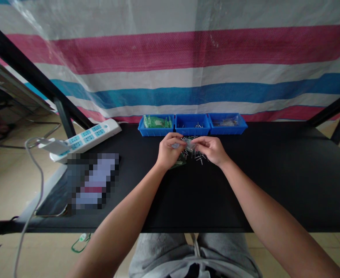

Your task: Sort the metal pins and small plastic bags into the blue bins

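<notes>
Between my two hands is a small clear plastic bag [190, 144]. My left hand [171, 150] pinches its left side, fingers closed. From the right, my right hand [212, 150] grips the bag's other edge between thumb and fingers. Under and around the hands lies a loose pile of thin silvery metal pieces, like rivets or screws [200, 157], partly hidden by the fingers. A green plastic packet [179, 161] lies on the black table below my left hand, mostly covered by it.
Three blue bins [192, 131] stand in a row behind the hands, holding green packets, loose metal pieces and clear bags. At the left are a white power strip [85, 141] with a plugged-in charger [53, 146] and a blurred-out flat item [96, 181]. A striped sheet [170, 50] hangs behind.
</notes>
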A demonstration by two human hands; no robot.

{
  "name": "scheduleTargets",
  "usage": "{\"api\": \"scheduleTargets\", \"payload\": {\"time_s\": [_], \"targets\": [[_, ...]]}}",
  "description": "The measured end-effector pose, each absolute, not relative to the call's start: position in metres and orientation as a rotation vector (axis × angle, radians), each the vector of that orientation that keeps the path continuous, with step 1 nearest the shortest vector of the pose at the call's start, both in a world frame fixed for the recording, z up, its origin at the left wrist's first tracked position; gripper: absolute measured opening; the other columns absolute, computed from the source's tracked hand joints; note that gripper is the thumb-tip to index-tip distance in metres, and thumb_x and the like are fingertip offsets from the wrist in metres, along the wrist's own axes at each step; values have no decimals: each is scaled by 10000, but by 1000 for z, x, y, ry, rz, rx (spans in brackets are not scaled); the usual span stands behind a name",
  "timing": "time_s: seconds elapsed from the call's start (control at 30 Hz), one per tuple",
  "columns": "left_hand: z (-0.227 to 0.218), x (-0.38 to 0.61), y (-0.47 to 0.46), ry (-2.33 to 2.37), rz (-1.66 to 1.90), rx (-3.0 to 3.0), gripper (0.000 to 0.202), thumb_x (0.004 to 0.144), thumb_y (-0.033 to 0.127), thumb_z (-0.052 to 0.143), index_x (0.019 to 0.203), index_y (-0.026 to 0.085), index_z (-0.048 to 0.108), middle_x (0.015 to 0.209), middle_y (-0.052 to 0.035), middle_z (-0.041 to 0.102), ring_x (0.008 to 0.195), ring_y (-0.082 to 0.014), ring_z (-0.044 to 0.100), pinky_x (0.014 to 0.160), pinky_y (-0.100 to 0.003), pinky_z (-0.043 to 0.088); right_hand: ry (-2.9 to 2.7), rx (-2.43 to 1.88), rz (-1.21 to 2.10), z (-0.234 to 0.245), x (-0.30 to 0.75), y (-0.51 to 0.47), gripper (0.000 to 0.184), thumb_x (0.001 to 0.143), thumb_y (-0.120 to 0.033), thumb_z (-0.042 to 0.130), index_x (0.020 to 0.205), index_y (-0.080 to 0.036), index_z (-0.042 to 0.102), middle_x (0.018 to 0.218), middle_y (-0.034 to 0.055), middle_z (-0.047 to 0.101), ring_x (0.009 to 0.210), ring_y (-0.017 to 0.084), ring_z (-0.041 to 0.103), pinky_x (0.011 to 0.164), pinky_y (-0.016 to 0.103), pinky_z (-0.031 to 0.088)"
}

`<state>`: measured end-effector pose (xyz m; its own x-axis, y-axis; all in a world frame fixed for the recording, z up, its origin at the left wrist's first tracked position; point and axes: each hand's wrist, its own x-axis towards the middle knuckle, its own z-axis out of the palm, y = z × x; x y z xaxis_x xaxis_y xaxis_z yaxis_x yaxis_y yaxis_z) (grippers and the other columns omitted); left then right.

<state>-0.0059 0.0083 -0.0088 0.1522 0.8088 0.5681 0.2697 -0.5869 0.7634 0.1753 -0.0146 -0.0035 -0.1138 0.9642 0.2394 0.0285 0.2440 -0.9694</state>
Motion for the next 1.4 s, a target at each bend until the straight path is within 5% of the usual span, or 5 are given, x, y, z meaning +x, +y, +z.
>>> {"api": "scheduleTargets", "payload": {"time_s": [0.53, 0.8, 1.0, 1.17, 1.4], "targets": [[-6, -4, 4, 1123, 1134, 1775, 219, 781, 362, 624, 717, 153, 638, 671, -5, 654, 634, -129, 583, 618, -246, 443, -1454, -1002, 981, -2, 173, -18, 358, 671, -344, 752, 981, -191, 657, 936, 65, 706, 709, 156, 633, 627, 287, 490], [-12, -1, 6, 1109, 1161, 1693, 464, 787, 377, 639, 1189, 163, 550, 757, -10, 669, 710, -150, 615, 654, -258, 455, -1471, -1140, 809, -4, 175, -17, 173, 710, -331, 702, 778, -172, 702, 679, 28, 680, 582, 143, 582, 571, 283, 461], [-18, -6, 13, 1182, 1312, 1770, 356, 827, 342, 589, 1142, 183, 539, 892, -39, 686, 821, -162, 627, 732, -284, 477, -1202, -1233, 542, -14, 203, 7, 391, 687, -302, 683, 1051, -160, 667, 1000, 97, 694, 642, 135, 588, 631, 298, 505], [-13, -5, 10, 1219, 1265, 1870, 301, 822, 296, 573, 1103, 192, 553, 890, -32, 692, 820, -160, 631, 745, -283, 482, -1262, -1273, 545, -26, 227, 19, 800, 666, -264, 670, 1418, -188, 407, 1389, 204, 496, 768, 173, 660, 743, 345, 535], [-11, -6, 8, 1250, 1237, 1925, 314, 821, 284, 567, 1118, 181, 552, 900, -35, 699, 821, -161, 639, 761, -286, 486, -1355, -1404, 176, -21, 221, 10, 576, 724, -225, 579, 1294, -166, 520, 1280, 189, 575, 667, 154, 634, 665, 330, 537]]}}
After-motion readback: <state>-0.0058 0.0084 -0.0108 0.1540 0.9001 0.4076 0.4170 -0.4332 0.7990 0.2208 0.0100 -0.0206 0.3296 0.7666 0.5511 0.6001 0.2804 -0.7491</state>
